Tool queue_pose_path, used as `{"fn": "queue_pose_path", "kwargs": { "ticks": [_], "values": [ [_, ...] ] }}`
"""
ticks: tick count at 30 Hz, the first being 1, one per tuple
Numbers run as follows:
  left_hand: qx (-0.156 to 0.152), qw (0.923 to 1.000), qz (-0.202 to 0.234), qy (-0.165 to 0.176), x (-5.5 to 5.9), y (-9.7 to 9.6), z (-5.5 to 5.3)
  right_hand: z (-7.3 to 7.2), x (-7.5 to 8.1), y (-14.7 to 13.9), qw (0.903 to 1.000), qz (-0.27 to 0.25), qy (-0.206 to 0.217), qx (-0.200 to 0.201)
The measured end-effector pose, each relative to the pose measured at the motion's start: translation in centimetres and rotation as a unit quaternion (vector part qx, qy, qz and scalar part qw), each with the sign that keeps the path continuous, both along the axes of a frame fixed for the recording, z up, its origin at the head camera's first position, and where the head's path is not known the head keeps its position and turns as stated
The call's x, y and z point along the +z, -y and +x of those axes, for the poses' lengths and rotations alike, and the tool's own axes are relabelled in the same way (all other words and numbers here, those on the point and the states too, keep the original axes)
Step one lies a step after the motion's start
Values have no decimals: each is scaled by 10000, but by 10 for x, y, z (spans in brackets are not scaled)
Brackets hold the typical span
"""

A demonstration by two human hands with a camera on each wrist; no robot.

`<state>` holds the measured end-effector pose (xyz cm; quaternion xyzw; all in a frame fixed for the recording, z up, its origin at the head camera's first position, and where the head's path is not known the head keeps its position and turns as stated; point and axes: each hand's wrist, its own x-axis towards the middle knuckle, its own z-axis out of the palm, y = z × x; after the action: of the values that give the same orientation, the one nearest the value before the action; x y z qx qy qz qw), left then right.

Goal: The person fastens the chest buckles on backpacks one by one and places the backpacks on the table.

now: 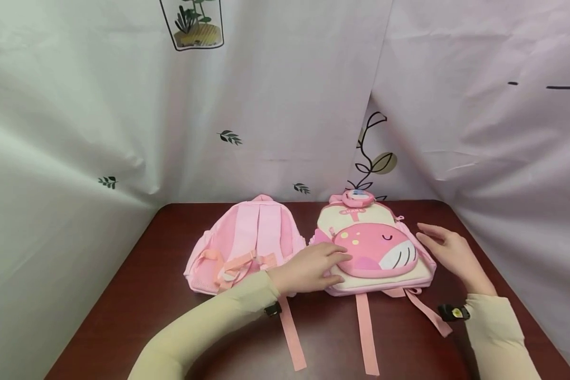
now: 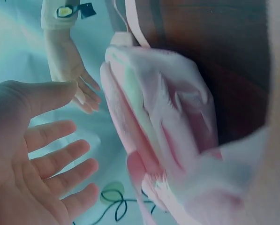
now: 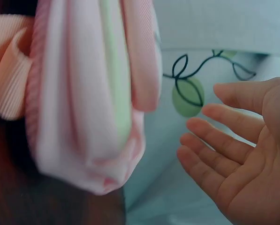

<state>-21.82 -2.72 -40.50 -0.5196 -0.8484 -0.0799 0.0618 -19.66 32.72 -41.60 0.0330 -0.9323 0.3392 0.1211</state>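
A pink and cream backpack (image 1: 356,216) with a pink whale front pocket (image 1: 370,248) lies on its back on the table, front facing up. Over its left side hovers my left hand (image 1: 309,268), fingers spread and relaxed, overlapping the whale pocket's edge in the head view. Just off the bag's right side is my right hand (image 1: 448,253), its fingers loosely bent and holding nothing. In the right wrist view, a gap shows between that hand (image 3: 238,150) and the backpack's side (image 3: 83,93). Both palms face the bag.
A second pink backpack (image 1: 247,227) lies to the left with its shoulder straps up, partly hidden by my left forearm. Loose pink straps (image 1: 367,332) trail toward the front of the dark red table (image 1: 138,295). A printed white cloth (image 1: 290,105) hangs behind and on both sides.
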Motion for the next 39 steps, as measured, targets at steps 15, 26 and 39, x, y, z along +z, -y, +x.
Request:
{"fn": "queue_pose_path", "kwargs": {
  "ticks": [15,26,39],
  "values": [
    [-257,9986,-462,-90,-19,-44,8,-9,-38,-27,9869,-584,1481,255],
    [-372,9975,-574,148,-33,-52,8,-15,-55,-29,9712,-1187,2032,377],
    [-500,9973,-507,194,-35,-54,4,-15,-52,-33,9622,-1365,2332,326]
  ]
}}
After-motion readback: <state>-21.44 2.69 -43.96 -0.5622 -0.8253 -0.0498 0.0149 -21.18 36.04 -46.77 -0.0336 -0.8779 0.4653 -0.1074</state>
